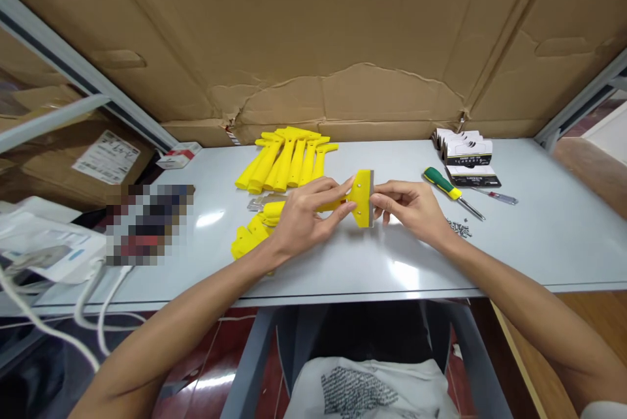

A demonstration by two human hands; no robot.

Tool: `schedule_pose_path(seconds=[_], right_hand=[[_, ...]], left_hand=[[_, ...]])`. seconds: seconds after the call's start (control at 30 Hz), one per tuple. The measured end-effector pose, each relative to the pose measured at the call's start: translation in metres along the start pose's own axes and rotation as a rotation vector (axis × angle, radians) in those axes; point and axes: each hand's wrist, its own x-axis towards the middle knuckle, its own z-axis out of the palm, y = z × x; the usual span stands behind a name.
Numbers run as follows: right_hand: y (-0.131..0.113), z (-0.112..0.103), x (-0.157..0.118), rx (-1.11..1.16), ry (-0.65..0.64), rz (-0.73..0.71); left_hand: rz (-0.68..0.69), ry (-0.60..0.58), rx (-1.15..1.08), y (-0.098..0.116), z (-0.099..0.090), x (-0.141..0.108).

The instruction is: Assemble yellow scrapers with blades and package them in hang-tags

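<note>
"What's in your hands over there?"

"My left hand (304,213) has its fingers closed on the handle of a yellow scraper (362,187), with the forefinger and thumb reaching up to its head. I've got it above the middle of the table (548,230), metal blade (371,210) facing the right edge."

"And the right?"

"My right hand (411,207) has its fingertips drawn together right at the blade's edge. From this view I can't tell whether they're pinching it."

"Anything around the left?"

"Beyond it, a fan of yellow handles (289,164) near the back edge, left of the middle. Small yellow pieces (243,243) are heaped closer to the front edge, beside my left forearm. A small box (180,156) sits at the back left corner."

"Other side?"

"A green-and-yellow screwdriver (443,184) lies just right of my right hand, its tip angled toward the front right corner. Loose screws (460,229) are scattered near that tip. Folded cards (467,151) stand by the back edge, right of the middle, with a slim clear-handled tool (499,198) in front."
</note>
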Motion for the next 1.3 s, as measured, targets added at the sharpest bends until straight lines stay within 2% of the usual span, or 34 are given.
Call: schedule_pose_path(seconds=[0.1,0.17,0.4,0.6,0.83,0.93,1.03,1.1,1.13,1.2,1.3], right_hand=[[-0.002,-0.007,0.004,-0.003,-0.076,0.0],[-0.004,-0.01,0.004,-0.015,-0.083,0.001],[-0.005,-0.003,0.001,-0.046,0.028,-0.034],[-0.004,-0.001,0.003,-0.033,0.04,-0.036],[-0.001,-0.011,0.006,-0.077,-0.174,0.087],[-0.005,-0.015,0.006,-0.143,-0.174,0.098],[-0.029,-0.037,0.001,-0.334,-0.05,0.029],[-0.053,-0.065,-0.005,-0.472,0.036,-0.048],[-0.064,-0.082,-0.008,-0.546,0.056,-0.039],[-0.081,-0.117,-0.015,-0.708,0.013,0.029],[-0.082,-0.152,-0.016,-0.957,-0.227,0.263]], left_hand=[[-0.051,0.017,-0.068,0.002,-0.002,0.002],[-0.07,0.002,-0.107,0.002,0.0,0.001],[-0.164,0.056,-0.196,-0.002,0.011,0.001],[-0.253,0.021,-0.23,0.001,0.013,0.0],[-0.247,0.019,-0.186,0.001,0.011,-0.001],[-0.24,0.031,-0.165,-0.001,0.01,-0.001],[-0.251,0.06,-0.135,-0.004,0.006,0.0],[-0.257,0.093,-0.126,-0.005,0.003,0.0],[-0.259,0.107,-0.124,-0.005,0.002,0.0],[-0.265,0.123,-0.121,-0.005,0.0,0.0],[-0.26,0.128,-0.119,-0.005,-0.001,0.0]])
